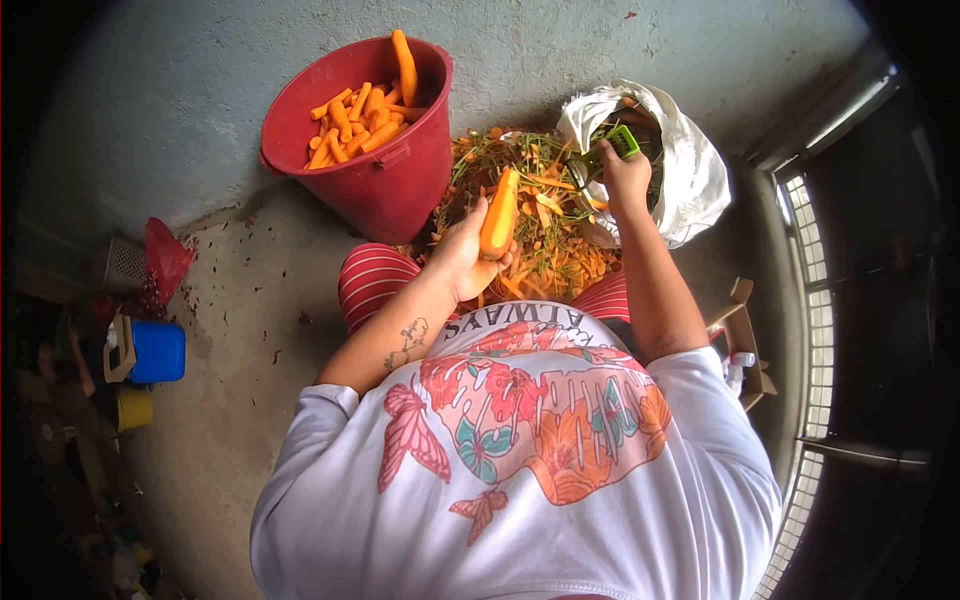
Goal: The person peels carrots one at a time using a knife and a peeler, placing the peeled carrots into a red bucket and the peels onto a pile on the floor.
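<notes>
- Grey-blue wall [540, 55] closes off the far side of the head view, and a bare concrete floor [235, 330] runs out to the left, with a blue container [158, 352] near the edge.
- Against that wall stands a red bucket [405, 185], loaded with orange carrots [345, 125]; one leans up past its rim.
- To the right of the bucket, a white sack [692, 175] sits with its mouth spread; its contents are too dim to name for certain.
- Orange peelings [555, 268] mixed with green stalks cover the floor between bucket and sack, reaching back towards the person's knees.
- Left hand [465, 255]: its grip is wrapped around the lower part of a single carrot [500, 215], held above the peelings, to the right of the bucket.
- Right hand [627, 180]: its grip is clasped on a green tool [622, 143], perhaps a peeler, over the mouth of the sack.
- The carrot's long axis points away from the body towards the wall, its upper end tipping slightly right. The tool lies farther out and to the right, well apart from the carrot; the left hand alone touches the carrot.
</notes>
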Available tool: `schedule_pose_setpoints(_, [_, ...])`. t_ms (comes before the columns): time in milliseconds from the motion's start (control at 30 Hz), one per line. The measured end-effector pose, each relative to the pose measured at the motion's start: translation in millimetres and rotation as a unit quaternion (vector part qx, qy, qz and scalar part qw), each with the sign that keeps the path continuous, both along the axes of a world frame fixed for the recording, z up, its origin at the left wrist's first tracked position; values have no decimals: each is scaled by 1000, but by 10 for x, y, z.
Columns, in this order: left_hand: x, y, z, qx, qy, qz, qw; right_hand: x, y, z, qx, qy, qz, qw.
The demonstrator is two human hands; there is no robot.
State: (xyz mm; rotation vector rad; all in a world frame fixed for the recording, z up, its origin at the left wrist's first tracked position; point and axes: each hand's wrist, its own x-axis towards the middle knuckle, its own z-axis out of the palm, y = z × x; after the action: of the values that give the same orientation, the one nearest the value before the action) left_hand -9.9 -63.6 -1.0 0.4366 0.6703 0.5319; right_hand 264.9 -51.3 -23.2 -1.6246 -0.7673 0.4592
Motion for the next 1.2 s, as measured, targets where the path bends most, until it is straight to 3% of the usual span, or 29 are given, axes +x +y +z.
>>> schedule_pose_setpoints(67, [10, 8, -20, -27, -23, 10, 999, -274, -205, 286, 40, 89, 39, 994])
schedule_pose_setpoints(200, [68, 109, -151, -85, -71, 34, 993, -714, -413, 445, 96, 339, 181, 918])
schedule_pose_setpoints(267, [120, 111, -204, -94, -52, 49, 993, -882, -471, 448, 91, 341, 209, 912])
schedule_pose_setpoints(367, [141, 120, -338, -60, -92, -8, 994, -1076, -541, 466, 88, 298, 245, 918])
schedule_pose_setpoints(467, [189, -14, -71, -74, -56, 13, 996, -1123, -561, 463, 71, 262, 243, 931])
schedule_pose_setpoints(633, [135, -87, -27, -55, -37, -15, 998, -1007, -513, 478, 57, 259, 229, 936])
schedule_pose_setpoints(867, [80, -268, 225, 1, -5, -26, 1000, -490, -207, 296, 109, 319, 182, 924])
schedule_pose_setpoints(900, [70, -239, 192, 5, -6, -37, 999, -479, -242, 398, 63, 285, 165, 942])
schedule_pose_setpoints(1000, [10, -153, 114, 15, -1, -55, 998, -277, -102, 319, 60, 270, 61, 959])
schedule_pose_setpoints(1067, [-15, -112, 182, 25, 7, -43, 999, -151, -109, 282, 113, 246, 36, 962])
schedule_pose_setpoints(1100, [-52, -20, 41, 52, -44, -75, 995, -180, -131, 338, 118, 242, 48, 962])
schedule_pose_setpoints(1200, [52, 21, 41, -2, -13, 17, 1000, -488, -330, 555, 130, 275, 122, 945])
